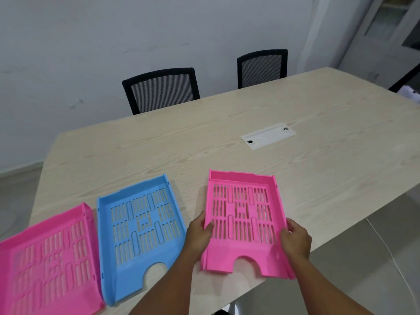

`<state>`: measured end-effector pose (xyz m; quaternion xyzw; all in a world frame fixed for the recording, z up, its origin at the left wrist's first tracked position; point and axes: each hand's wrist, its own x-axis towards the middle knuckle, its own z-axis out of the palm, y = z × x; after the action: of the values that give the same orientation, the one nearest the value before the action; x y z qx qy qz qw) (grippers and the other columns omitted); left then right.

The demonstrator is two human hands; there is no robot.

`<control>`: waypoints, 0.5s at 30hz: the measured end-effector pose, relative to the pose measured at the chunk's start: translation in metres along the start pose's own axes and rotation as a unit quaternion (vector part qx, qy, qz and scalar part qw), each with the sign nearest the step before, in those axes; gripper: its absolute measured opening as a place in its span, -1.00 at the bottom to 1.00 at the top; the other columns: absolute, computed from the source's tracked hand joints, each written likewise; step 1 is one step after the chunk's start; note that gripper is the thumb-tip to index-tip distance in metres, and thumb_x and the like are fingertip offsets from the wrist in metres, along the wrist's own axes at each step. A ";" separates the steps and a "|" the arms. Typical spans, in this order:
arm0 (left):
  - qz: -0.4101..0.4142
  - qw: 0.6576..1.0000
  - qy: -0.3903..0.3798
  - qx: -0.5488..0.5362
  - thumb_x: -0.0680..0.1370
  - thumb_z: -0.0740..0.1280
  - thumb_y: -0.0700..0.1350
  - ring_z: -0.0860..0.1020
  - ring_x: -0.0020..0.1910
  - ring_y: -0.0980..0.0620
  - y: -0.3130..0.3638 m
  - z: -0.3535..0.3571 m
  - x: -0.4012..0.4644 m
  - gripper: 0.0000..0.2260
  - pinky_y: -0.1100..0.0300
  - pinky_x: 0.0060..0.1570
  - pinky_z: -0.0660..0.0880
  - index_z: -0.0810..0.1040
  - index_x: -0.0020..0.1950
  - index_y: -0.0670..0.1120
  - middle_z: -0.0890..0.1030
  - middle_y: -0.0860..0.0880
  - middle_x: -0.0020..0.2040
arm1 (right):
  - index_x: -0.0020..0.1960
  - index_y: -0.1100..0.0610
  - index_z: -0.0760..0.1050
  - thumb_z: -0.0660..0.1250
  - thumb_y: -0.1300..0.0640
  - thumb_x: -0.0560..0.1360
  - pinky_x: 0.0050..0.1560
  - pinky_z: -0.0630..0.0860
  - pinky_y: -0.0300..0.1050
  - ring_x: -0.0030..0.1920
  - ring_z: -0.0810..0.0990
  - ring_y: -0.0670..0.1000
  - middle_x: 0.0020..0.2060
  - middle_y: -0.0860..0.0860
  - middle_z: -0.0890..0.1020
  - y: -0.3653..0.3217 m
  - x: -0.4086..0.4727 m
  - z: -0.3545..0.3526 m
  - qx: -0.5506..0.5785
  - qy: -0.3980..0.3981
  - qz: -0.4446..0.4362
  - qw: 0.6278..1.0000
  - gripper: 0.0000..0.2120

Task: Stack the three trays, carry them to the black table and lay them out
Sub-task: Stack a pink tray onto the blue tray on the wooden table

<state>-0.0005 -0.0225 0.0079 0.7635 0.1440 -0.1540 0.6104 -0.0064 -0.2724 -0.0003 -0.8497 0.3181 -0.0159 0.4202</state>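
— What have you got hold of?

— My left hand (200, 233) and my right hand (295, 237) are both closed on the right-hand pink tray (241, 221), one on each long side. The left thumb lies over the near-left rim onto the slotted floor, with the fingers (200, 218) curled under the edge. My right hand wraps the opposite rim the same way, thumb on top, the rest below and out of sight.

— Is that tray lying flat?

— I can't tell for sure. Its near end, the one with the arched cutout, hangs out past the edge of the worktop (227, 137) towards me; whether the far end touches the wood I can't say.

— And the other two?

— The blue tray (138, 226) lies on the worktop just left of my left wrist, its own cutout facing me at the near edge. It is apart from the tray I hold, with bare wood between them. The second pink tray (50, 258) lies further left, just beside the blue one, their long sides almost touching, and it runs out of view at the bottom left.

— Anything else on that surface?

— A white cable hatch (268, 135) set into the wood, well beyond the trays. Two black mesh chairs (161, 89) stand along the far side, against a pale wall.
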 end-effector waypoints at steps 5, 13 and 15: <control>0.026 0.998 0.030 -0.038 0.65 0.21 -0.20 0.61 0.23 -0.06 0.013 -0.007 0.002 -0.59 -0.15 0.27 0.52 0.40 0.49 0.08 0.62 -0.03 0.29 | -0.07 0.12 0.66 0.18 0.34 0.46 -0.19 0.67 0.07 -0.30 0.63 0.14 -0.30 0.08 0.68 -0.018 0.002 -0.002 0.026 0.014 -0.029 0.999 -0.70; 0.025 0.987 0.122 -0.101 0.64 0.22 -0.25 0.66 0.12 -0.10 0.018 -0.046 -0.003 -0.58 -0.12 0.17 0.59 0.41 0.49 0.00 0.62 -0.09 0.29 | -0.05 0.12 0.68 0.21 0.31 0.45 -0.15 0.63 0.12 -0.23 0.62 0.21 -0.26 0.13 0.70 -0.063 -0.002 0.022 0.042 -0.012 -0.089 0.995 -0.72; 0.023 0.984 0.143 -0.108 0.64 0.22 -0.25 0.67 0.10 -0.16 0.017 -0.060 -0.007 -0.59 -0.14 0.15 0.59 0.42 0.48 -0.02 0.65 -0.09 0.22 | -0.02 0.12 0.68 0.21 0.30 0.45 -0.17 0.61 0.08 -0.22 0.62 0.20 -0.25 0.12 0.70 -0.076 -0.006 0.032 0.043 -0.028 -0.108 0.993 -0.71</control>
<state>0.0041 0.0327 0.0384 0.7100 0.2282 -0.0131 0.6660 0.0388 -0.2126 0.0356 -0.8602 0.2115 -0.0512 0.4612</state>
